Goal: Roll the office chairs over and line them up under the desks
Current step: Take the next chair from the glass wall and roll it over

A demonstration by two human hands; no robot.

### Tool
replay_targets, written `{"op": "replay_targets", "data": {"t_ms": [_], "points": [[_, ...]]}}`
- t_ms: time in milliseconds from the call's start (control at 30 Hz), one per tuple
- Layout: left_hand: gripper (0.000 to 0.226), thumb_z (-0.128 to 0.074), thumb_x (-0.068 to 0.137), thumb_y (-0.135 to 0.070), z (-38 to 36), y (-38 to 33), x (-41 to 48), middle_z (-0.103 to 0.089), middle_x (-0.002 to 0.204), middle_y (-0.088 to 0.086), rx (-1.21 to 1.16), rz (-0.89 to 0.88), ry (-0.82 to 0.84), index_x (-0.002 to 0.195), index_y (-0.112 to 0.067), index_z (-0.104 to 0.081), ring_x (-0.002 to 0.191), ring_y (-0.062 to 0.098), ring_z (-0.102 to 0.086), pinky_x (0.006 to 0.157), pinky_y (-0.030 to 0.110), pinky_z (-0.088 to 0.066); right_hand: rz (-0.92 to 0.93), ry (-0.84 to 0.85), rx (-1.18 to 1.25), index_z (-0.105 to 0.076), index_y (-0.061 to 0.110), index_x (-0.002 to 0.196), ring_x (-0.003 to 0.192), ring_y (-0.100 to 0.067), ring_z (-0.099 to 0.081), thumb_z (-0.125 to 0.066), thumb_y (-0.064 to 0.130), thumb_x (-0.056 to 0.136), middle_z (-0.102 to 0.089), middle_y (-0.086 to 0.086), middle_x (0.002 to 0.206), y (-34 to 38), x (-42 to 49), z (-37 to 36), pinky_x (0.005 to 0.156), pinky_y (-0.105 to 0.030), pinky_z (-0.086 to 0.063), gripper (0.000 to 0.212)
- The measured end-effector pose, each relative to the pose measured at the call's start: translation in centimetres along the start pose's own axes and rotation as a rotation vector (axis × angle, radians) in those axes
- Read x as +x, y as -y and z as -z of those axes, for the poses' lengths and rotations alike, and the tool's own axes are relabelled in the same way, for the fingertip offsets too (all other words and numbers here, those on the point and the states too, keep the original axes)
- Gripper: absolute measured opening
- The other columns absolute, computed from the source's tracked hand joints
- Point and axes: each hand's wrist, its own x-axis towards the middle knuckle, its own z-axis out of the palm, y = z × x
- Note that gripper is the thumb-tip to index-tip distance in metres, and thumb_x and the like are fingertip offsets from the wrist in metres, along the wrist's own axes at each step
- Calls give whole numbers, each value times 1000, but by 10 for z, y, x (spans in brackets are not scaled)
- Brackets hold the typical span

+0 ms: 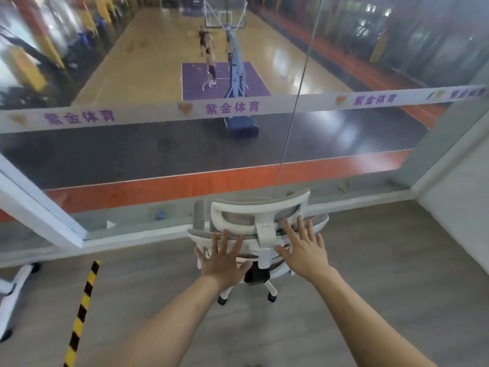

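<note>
White plastic and grey mesh are making up the office chair [260, 223], which is standing on its castors right at the fingertips, its back turned to the person and its seat facing away. The left hand [223, 260] is hovering over the lower left part of the backrest frame, its fingers [225, 241] lying straight and spread wide, grasping nothing. The right hand [304, 247] is being held out in the same way on the other side of the chair's white central spine, fingers fanned and released, their tips showing against the grey mesh just under the headrest. Whether either set of fingertips is touching the frame or hanging just short of it cannot be told from this view.

Just beyond the fingers and the chair, a glass wall [158, 154] is rising from the grey floor, and a white banner strip [232, 108] with purple characters is running across it well above the fingertips. Through the glass, far past the fingers, a blue basketball hoop stand [238, 75] is standing on a wooden court. Well to the left of the left hand's fingers, a yellow-and-black striped strip [82, 313] is slanting across the floor, and farther left the white base of a second chair [13, 287] is showing at the edge.
</note>
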Motion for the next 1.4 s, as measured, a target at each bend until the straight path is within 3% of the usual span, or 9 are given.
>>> {"op": "replay_targets", "data": {"t_ms": [167,600,1033,1400], "points": [[80,-19,91,-86,-2,-5,2,34,167,-4,-10,48,-35,155,-59,20,153,26,35,109,78,18,62,108,-18,9,52,159,155,-27,26,-18,80,94,23,4,170,-17,17,-13,124,-60,5,76],[80,-18,91,-87,-34,6,-63,18,174,-3,59,109,-45,158,-57,15,157,24,25,107,83,16,147,131,-32,11,54,157,153,-25,30,-18,79,95,26,5,168,-12,-38,-36,124,-59,10,73],[81,-21,91,-86,-117,50,-242,14,175,0,-100,270,-103,156,-58,17,159,27,20,111,83,12,357,173,-136,14,52,157,149,-26,37,-13,71,100,32,4,166,49,-166,-77,122,-56,16,66],[80,-22,94,-85,-176,126,-403,13,175,4,-210,565,-165,157,-56,19,159,28,21,110,84,9,639,227,-188,14,55,156,149,-26,37,-9,72,99,31,5,166,177,-268,-118,123,-60,13,64]]}}
